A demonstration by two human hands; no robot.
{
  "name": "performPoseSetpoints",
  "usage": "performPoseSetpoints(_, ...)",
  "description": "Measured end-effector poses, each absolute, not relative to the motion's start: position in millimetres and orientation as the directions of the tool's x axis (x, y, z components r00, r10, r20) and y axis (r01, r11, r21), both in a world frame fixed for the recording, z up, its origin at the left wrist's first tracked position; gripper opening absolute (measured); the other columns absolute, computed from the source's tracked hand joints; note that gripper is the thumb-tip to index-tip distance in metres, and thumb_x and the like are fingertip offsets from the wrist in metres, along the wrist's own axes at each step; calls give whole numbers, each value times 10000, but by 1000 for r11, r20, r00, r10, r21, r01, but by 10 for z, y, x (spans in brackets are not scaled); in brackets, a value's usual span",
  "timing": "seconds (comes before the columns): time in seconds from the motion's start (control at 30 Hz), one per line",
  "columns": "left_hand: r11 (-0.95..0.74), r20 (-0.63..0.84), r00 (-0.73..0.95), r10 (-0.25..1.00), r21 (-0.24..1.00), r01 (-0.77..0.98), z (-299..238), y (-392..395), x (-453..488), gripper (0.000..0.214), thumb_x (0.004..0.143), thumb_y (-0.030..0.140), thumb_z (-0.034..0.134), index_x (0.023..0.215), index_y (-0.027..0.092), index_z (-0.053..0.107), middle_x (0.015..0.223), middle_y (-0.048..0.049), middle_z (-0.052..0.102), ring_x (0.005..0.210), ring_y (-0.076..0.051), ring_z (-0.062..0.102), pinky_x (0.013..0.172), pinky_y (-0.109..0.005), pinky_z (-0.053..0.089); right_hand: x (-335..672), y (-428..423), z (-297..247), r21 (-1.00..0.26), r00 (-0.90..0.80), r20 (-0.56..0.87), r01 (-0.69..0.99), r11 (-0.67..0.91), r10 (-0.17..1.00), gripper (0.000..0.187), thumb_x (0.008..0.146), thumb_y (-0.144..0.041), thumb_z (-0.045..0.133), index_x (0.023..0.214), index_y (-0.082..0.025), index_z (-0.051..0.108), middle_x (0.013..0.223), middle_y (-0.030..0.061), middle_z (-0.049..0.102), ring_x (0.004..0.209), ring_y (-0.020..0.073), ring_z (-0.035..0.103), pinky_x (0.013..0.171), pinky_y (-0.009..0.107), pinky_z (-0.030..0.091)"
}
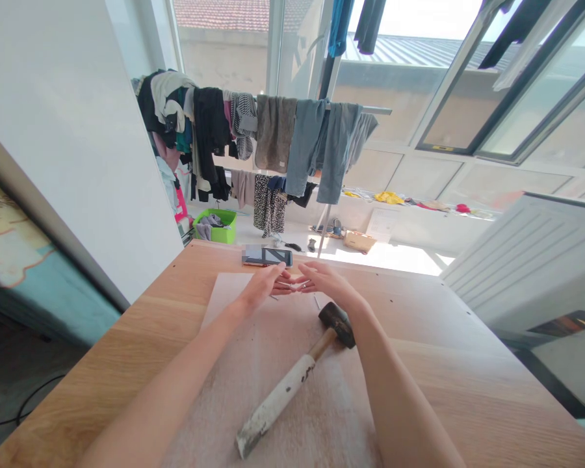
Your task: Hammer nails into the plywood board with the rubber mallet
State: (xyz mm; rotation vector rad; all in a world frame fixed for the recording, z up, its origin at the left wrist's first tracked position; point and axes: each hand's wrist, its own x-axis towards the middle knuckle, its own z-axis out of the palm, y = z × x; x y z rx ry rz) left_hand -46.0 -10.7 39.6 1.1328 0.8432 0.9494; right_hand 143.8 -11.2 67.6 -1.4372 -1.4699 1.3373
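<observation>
My left hand point(267, 283) and my right hand point(325, 282) are held over the far part of a pale, worn board point(224, 383). Their fingers are stretched towards each other, the tips nearly meeting, and nothing shows between them. A thin, nail-like metal piece point(316, 303) lies just below the right hand, and another thin dark piece point(273, 298) is by the left. A hammer point(285, 394) rests diagonally on the board, its dark head near my right wrist and its white-coated handle towards me. Just beyond my left fingers lies a phone point(267, 256).
The board lies on a wood-grain table point(448, 351). Past its far edge stand a drying rack hung with clothes point(275, 133) and a green basket point(215, 225). A white panel point(78, 130) rises at the left, and a white ribbed panel point(531, 260) stands at the right.
</observation>
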Motion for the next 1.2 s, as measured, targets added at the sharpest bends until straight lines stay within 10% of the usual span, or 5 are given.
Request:
performPoseSetpoints(0.57,137,-29,434,901,966,-219,318,-317,-788,578,842,691,598,998,135,639,1043,-162,725,846,-274,747,724,-354,574,1388,-357,943,-959,-448,-158,282,-29,880,443,1023,-430,490,1387,-181,445,1115,133,734,928,210,746,805,354,622)
performPoseSetpoints(0.7,-87,83,244,966,996,3,286,-287,-803,461,899,607,530,944,159,626,1006,-137,730,785,-237,719,603,-290,509,1505,-273,867,-670,-241,-154,738,78,958,378,1021,-373,447,1340,-172,479,975,93,744,852,199,726,731,313,562)
performPoseSetpoints(0.87,-401,336,219,916,774,490,149,-255,-793,123,836,334,644,881,220,651,944,-74,716,938,-256,644,861,-369,500,1584,-186,659,-386,-107,-123,921,52,987,381,771,-148,676,1146,-150,610,905,100,721,971,288,655,778,339,443)
performPoseSetpoints(1.2,-482,279,444,852,749,455,163,-351,-744,88,852,248,611,915,215,664,941,-61,694,860,-227,643,812,-339,521,1301,-329,807,-300,-230,-154,937,176,961,318,703,-184,697,1010,-239,636,884,46,746,884,259,670,656,288,386)
